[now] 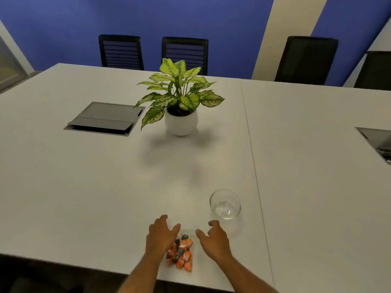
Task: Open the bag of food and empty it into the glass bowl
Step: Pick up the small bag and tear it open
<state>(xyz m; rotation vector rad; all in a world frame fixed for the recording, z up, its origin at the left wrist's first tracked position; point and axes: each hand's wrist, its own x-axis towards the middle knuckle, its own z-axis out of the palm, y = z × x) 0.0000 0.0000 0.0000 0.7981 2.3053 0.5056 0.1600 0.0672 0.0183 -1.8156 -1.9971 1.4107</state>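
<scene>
A clear plastic bag (181, 253) of orange and dark wrapped pieces lies flat near the front edge of the white table (84, 197). My left hand (161, 234) hovers over the bag's left side, fingers spread, holding nothing. Just right of the bag's top end, my right hand (214, 238) is open too, thumb pointing toward the bag. The empty glass bowl (225, 204) stands upright beyond and to the right of my right hand, apart from it.
A potted plant in a white pot (181, 123) stands at mid-table. Dark cable hatches are set into the tabletop at the left (103, 119) and far right (378, 143). Black chairs (185, 53) line the far side. A seam (251, 157) runs between two table halves.
</scene>
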